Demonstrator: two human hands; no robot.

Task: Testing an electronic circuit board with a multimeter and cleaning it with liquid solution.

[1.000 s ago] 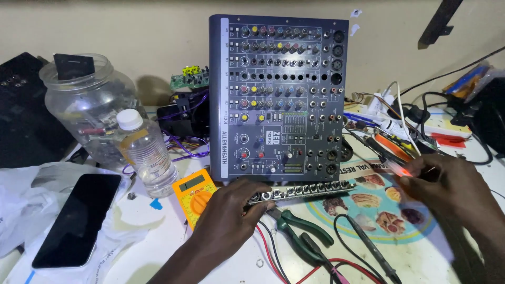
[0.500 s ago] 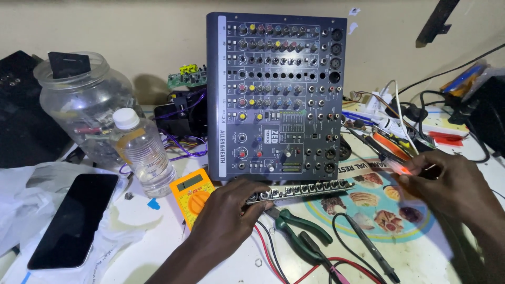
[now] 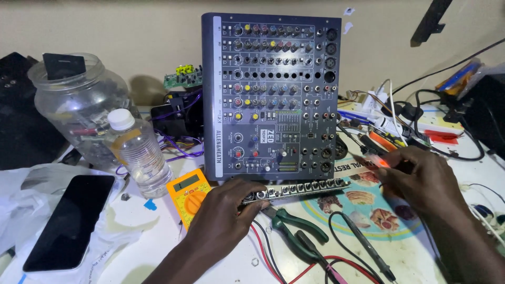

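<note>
Two hands work at the near middle of the worktop (image 3: 158, 247), in front of an audio mixer (image 3: 271, 94) propped upright against the back wall. The left hand (image 3: 226, 210) is curled shut around the left end of a long metal strip of jack sockets (image 3: 302, 188), thumb and fingers pinching it. The strip lies just before the mixer's lower edge, its long axis running left to right, its right end tilted slightly toward the back edge and pointing at the right hand (image 3: 415, 176). That hand is closed on a slim tool with an orange-red handle (image 3: 380, 162), whose tip points left toward the strip's right end. Green-handled pliers (image 3: 294, 229) lie just below the strip, an orange multimeter (image 3: 188, 194) just left of the left hand, and a plastic bottle (image 3: 139, 152), a large clear jar (image 3: 79, 105) and a dark phone (image 3: 71, 221) toward the left edge. Compared with half a second ago, both hands keep their grips, and the strip and the tool sit almost where they were.
</note>
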